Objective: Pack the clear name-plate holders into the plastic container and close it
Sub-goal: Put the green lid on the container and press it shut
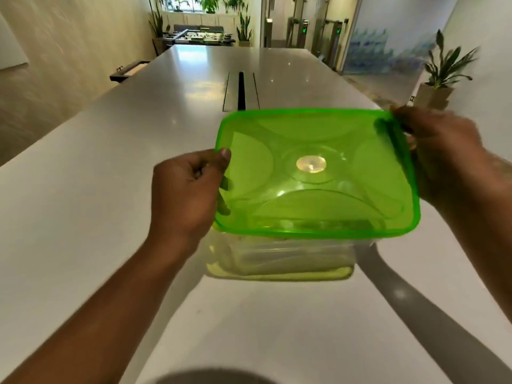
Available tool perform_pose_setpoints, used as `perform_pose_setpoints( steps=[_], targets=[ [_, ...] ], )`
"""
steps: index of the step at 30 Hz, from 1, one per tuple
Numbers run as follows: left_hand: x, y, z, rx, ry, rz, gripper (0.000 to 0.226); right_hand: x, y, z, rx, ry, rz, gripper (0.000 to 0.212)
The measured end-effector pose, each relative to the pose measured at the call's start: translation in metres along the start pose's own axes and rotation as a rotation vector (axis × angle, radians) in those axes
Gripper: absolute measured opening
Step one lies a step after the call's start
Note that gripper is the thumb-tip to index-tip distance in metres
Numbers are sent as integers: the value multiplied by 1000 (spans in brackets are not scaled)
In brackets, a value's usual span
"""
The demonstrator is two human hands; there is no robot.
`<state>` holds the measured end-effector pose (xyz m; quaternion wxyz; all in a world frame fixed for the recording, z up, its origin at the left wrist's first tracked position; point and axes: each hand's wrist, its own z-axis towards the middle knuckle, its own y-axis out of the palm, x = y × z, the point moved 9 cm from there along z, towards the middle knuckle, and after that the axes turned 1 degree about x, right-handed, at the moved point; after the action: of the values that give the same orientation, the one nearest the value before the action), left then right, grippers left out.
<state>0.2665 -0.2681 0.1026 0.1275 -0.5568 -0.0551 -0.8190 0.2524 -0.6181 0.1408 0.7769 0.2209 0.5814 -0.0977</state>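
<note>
A translucent green lid (315, 173) is held flat over a clear plastic container (279, 261) that stands on the white table (83, 217). My left hand (188, 195) grips the lid's left edge, thumb on top. My right hand (443, 153) grips the lid's far right corner and right edge. Through the container's front wall I see clear, layered shapes, likely the name-plate holders, but they are blurred. Whether the lid rests on the rim or hovers just above it, I cannot tell.
A long cable slot (241, 91) runs down the table's middle beyond the container. A potted plant (440, 79) stands off the table at the right. A dark tray-like edge (127, 70) sticks out at the table's far left.
</note>
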Motion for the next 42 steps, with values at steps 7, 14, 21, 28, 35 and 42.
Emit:
perform_pose_setpoints(
  steps=[7, 14, 21, 28, 35, 42],
  targets=[
    [-20, 3, -2, -38, 12, 293, 31, 40, 15, 2, -140, 89, -300, 29],
    [-28, 8, -1, -124, 57, 657, 36, 65, 9, -2, -133, 27, -453, 46],
    [-42, 16, 1, -140, 41, 679, 50, 83, 1, -2, -101, 48, -495, 43],
    [-52, 17, 4, -160, -15, 595, 50, 94, -6, -2, -102, 113, -483, 44],
    [-65, 20, 6, -185, -174, 489, 38, 103, -8, 0, -111, 206, -524, 39],
    [-72, 32, 11, -266, -367, 400, 49, 112, -4, 0, -115, 424, -560, 27]
  ],
)
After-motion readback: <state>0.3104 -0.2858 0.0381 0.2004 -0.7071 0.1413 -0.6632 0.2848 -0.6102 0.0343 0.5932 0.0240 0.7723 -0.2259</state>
